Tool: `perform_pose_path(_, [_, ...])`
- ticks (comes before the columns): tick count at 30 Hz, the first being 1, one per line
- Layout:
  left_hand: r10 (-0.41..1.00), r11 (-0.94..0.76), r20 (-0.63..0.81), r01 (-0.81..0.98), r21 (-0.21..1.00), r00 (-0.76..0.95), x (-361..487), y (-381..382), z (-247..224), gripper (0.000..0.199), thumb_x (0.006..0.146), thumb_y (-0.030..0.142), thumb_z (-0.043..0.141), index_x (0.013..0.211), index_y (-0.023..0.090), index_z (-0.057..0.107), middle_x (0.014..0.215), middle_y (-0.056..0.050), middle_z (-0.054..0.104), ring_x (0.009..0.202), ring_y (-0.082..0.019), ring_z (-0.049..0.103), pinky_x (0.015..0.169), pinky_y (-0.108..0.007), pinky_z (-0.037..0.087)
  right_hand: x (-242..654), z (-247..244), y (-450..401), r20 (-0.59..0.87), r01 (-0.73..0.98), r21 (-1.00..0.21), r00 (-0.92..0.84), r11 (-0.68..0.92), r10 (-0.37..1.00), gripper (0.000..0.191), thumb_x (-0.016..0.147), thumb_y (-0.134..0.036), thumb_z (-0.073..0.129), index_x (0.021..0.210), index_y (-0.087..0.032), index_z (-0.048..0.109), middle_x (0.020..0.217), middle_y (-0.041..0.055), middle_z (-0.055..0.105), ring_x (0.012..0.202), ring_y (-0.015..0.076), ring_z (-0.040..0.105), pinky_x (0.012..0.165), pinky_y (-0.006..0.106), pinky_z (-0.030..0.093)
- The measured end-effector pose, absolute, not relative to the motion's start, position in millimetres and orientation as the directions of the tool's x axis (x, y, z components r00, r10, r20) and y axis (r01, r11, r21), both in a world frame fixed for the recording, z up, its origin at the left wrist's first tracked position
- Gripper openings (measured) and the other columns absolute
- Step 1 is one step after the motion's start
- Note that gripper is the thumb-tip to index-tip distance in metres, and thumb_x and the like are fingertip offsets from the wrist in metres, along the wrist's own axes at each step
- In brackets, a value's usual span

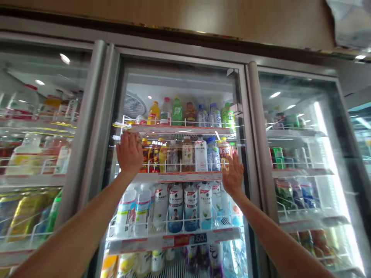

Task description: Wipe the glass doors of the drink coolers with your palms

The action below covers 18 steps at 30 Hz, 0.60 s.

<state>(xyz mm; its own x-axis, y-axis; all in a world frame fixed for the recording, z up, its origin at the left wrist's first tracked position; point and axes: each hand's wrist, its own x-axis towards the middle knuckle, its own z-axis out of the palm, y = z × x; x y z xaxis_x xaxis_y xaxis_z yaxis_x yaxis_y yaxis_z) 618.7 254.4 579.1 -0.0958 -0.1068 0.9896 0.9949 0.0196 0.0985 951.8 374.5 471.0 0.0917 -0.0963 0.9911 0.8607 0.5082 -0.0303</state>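
Both my arms reach up toward the middle glass door (179, 83) of a drinks fridge. My left hand (130, 153) lies flat at the left part of the glass, fingers stretched and close together. A small mottled patch shows beside its fingertips; I cannot make out what it is. At the right part of the same door, my right hand (233, 175) is flat with its fingers apart, holding nothing. Whether either palm touches the glass is hard to tell. Behind the door, between my hands, stands a row of bottles with a white bottle (200, 155) among them.
Grey metal frames, one a door post (101, 116), divide the fridge. Drinks fill the left door (37, 127) and right door (298, 154) sections. A price strip (189, 239) runs along a lower shelf. Wooden panelling (174, 17) lies above; something pale (352, 23) hangs at top right.
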Motion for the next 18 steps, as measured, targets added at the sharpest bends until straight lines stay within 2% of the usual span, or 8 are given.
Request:
perform_pose_path(2, [-0.1,0.013,0.994,0.999,0.034,-0.033,629.0,257.0,562.9,0.05,0.089,0.025,0.031,0.137,0.011,0.039,0.144,-0.019,0.039,0.138,-0.028,0.029,0.108,-0.052,0.03,934.6,464.8,367.0,0.992,0.85,0.036,0.032,0.526,-0.12,0.059,0.092,-0.029,0.033,0.148,-0.018,0.017,0.151,0.0137,0.028,0.142,0.0272,0.016,0.109,0.054,0.024])
perform_pose_path(6, [0.1,-0.03,0.866,0.872,-0.489,0.489,686.1,277.6,504.8,0.049,0.088,0.016,0.033,0.137,0.02,0.039,0.141,-0.009,0.046,0.137,-0.019,0.032,0.11,-0.042,0.032,916.7,456.7,359.2,0.989,0.844,0.088,-0.011,0.529,-0.146,0.063,0.091,-0.025,0.037,0.149,-0.022,0.012,0.153,0.0108,0.025,0.143,0.026,0.014,0.111,0.053,0.021])
perform_pose_path(8, [0.12,-0.043,0.807,0.815,-0.578,0.578,682.1,277.2,496.2,0.048,0.088,0.015,0.034,0.135,0.022,0.041,0.141,-0.007,0.046,0.136,-0.018,0.032,0.11,-0.041,0.031,916.5,455.8,359.3,0.989,0.851,0.092,-0.016,0.517,-0.15,0.064,0.091,-0.024,0.037,0.149,-0.023,0.011,0.152,0.0104,0.027,0.142,0.0255,0.018,0.111,0.052,0.021])
perform_pose_path(10, [0.058,0.005,0.899,0.9,-0.435,0.434,647.8,266.5,509.2,0.045,0.09,0.018,0.033,0.133,0.019,0.044,0.14,-0.01,0.046,0.136,-0.021,0.033,0.11,-0.043,0.031,917.3,455.7,359.9,0.989,0.858,0.08,-0.005,0.508,-0.147,0.064,0.092,-0.023,0.037,0.149,-0.024,0.01,0.152,0.0099,0.027,0.142,0.0252,0.02,0.11,0.051,0.023])
perform_pose_path(12, [-0.077,0.049,0.99,0.992,-0.114,0.117,603.1,252.9,531.9,0.045,0.091,0.024,0.031,0.132,0.011,0.044,0.14,-0.019,0.044,0.136,-0.026,0.034,0.108,-0.048,0.032,916.6,455.8,359.8,0.989,0.862,0.062,0.016,0.504,-0.149,0.064,0.092,-0.022,0.036,0.149,-0.024,0.009,0.152,0.0094,0.026,0.141,0.025,0.021,0.11,0.051,0.023])
perform_pose_path(14, [-0.154,0.038,0.987,0.998,0.052,-0.046,575.0,244.9,545.8,0.048,0.091,0.029,0.032,0.132,0.007,0.043,0.141,-0.022,0.041,0.136,-0.03,0.032,0.107,-0.052,0.032,914.7,455.7,359.1,0.987,0.864,0.057,0.026,0.5,-0.159,0.064,0.092,-0.022,0.036,0.149,-0.024,0.008,0.153,0.0092,0.024,0.141,0.0252,0.021,0.11,0.051,0.023])
perform_pose_path(16, [-0.167,0.021,0.986,1.0,0.023,-0.019,578.5,246.3,538.3,0.048,0.091,0.028,0.033,0.133,0.009,0.042,0.142,-0.021,0.041,0.137,-0.029,0.03,0.108,-0.05,0.032,913.3,455.3,358.3,0.984,0.867,0.066,0.027,0.494,-0.178,0.063,0.092,-0.023,0.036,0.149,-0.023,0.009,0.154,0.0094,0.022,0.141,0.0255,0.02,0.111,0.052,0.022])
perform_pose_path(18, [-0.119,0.015,0.977,0.985,-0.175,0.175,607.1,255.0,511.4,0.047,0.09,0.022,0.033,0.135,0.013,0.041,0.141,-0.016,0.043,0.138,-0.025,0.028,0.109,-0.046,0.033,913.3,454.7,358.3,0.98,0.867,0.083,0.018,0.491,-0.198,0.062,0.093,-0.024,0.035,0.149,-0.023,0.01,0.154,0.0095,0.022,0.141,0.0255,0.021,0.111,0.051,0.021])
